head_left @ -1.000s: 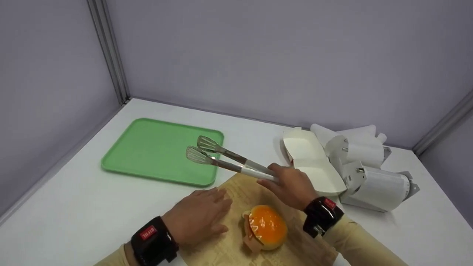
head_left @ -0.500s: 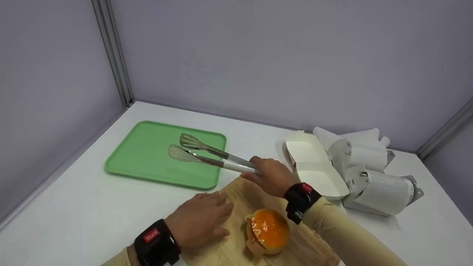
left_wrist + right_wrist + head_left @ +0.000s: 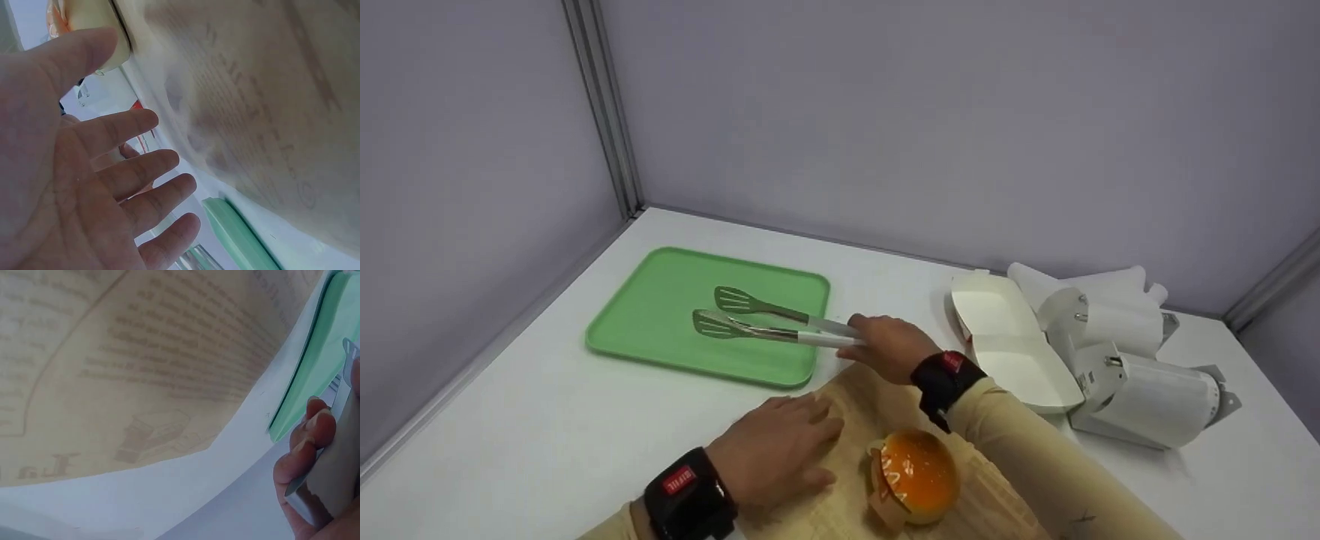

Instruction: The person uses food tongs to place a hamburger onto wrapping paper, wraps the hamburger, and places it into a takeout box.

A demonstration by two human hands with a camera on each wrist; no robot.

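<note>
My right hand grips the handle of metal tongs, whose slotted heads stand apart over the right part of the green tray. In the right wrist view the fingers curl round the tongs' handle. With fingers spread, my left hand hovers at or on the left side of the brown printed paper; the left wrist view shows its bare palm. Beside it on the paper sits a burger with a glossy orange bun and filling showing on its left side.
An unfolded cream food box lies right of my right hand. Close beyond it are white rolls in metal holders. Grey walls border the white table at the back and sides.
My right hand has carried the tongs leftward, bringing their heads further over the green tray and turning them nearly level. The left hand and the burger stay in place while the view shifts slightly.
</note>
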